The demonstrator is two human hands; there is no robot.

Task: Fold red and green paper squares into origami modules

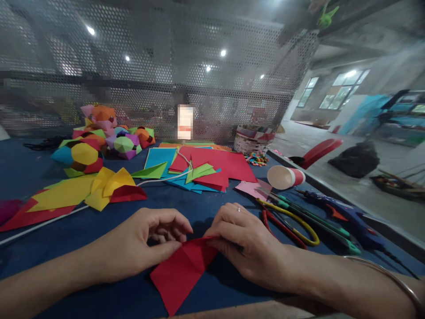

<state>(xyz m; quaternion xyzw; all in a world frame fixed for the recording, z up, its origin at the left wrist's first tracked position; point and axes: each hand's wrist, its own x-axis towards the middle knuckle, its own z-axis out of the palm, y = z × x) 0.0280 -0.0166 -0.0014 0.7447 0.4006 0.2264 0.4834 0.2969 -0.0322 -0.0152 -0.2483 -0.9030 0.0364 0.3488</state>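
Note:
A folded piece of red paper [182,274] lies tilted at the table's near side, one pointed corner toward me. My right hand [245,239] pinches its upper right corner between thumb and fingers; a ring shows on one finger. At the upper left edge, the thumb of my left hand [146,243] presses on the paper. The other left fingers curl above and behind that edge, their tips partly hidden. Just beyond my right hand are scissors [310,237] with red and yellow handles, and a green utility knife [345,237].
A blue glue gun [352,221] and a tipped paper cup [285,177] lie at right. Coloured paper sheets [219,161] and a woven basket [254,139] sit farther back. Folded paper balls [83,153] and yellow paper pieces [63,192] are at left. A white cord [43,226] crosses the table.

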